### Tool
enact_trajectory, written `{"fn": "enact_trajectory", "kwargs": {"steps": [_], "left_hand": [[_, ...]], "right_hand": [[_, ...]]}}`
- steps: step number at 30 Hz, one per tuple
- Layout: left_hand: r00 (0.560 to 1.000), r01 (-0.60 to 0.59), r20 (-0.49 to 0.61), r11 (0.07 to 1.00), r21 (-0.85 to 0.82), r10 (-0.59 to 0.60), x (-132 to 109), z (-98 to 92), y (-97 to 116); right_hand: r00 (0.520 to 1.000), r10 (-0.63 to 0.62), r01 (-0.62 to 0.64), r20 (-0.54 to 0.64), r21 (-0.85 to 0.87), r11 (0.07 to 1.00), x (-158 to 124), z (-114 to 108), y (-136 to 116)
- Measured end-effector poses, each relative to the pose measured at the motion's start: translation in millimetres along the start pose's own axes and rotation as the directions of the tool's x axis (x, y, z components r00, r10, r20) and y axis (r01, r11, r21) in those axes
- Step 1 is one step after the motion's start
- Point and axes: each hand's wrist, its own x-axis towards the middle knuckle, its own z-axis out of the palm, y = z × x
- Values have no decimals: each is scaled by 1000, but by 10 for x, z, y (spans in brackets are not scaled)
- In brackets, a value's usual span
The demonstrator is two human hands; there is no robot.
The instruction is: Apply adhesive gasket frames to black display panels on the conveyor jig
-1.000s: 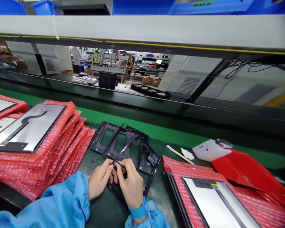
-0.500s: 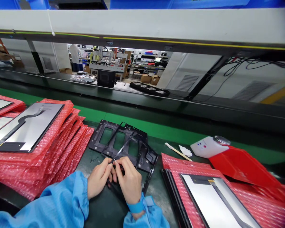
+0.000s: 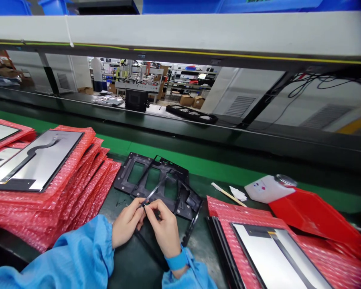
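My left hand (image 3: 126, 226) and my right hand (image 3: 165, 229) meet at the near middle of the dark bench, both in blue sleeves. Their fingertips pinch together on the near corner of a thin black frame (image 3: 156, 188) that rises tilted away from me. Under and behind it lies a pile of black plastic frames (image 3: 138, 176) with rectangular openings. Whether a small extra piece sits between the fingertips cannot be made out.
A tall stack of red bubble-wrap sheets (image 3: 87, 176) topped by a grey panel (image 3: 36, 160) stands at left. At right lie another panel on red wrap (image 3: 270, 253), a red tray (image 3: 307, 216), a white bottle (image 3: 266, 188) and a wooden stick (image 3: 227, 194). A green conveyor belt (image 3: 198, 164) runs behind.
Both hands stay pinched on the frame's corner, with only slight finger shifts. The camera view has bobbed a little.
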Motion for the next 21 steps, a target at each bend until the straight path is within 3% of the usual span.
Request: {"fn": "enact_trajectory", "kwargs": {"steps": [7,14,21], "left_hand": [[1000,-11,15,998,-69,12,6,-3,-19],[1000,5,-1,998,-61,-5,-9,20,-22],[1000,-15,-13,996,-86,14,-14,40,-90]], "right_hand": [[999,16,-16,-45,-6,1000,-27,-45,5],[992,-123,129,38,-245,961,-65,17,-4],[991,-132,119,-13,-353,928,-52,80,47]]}}
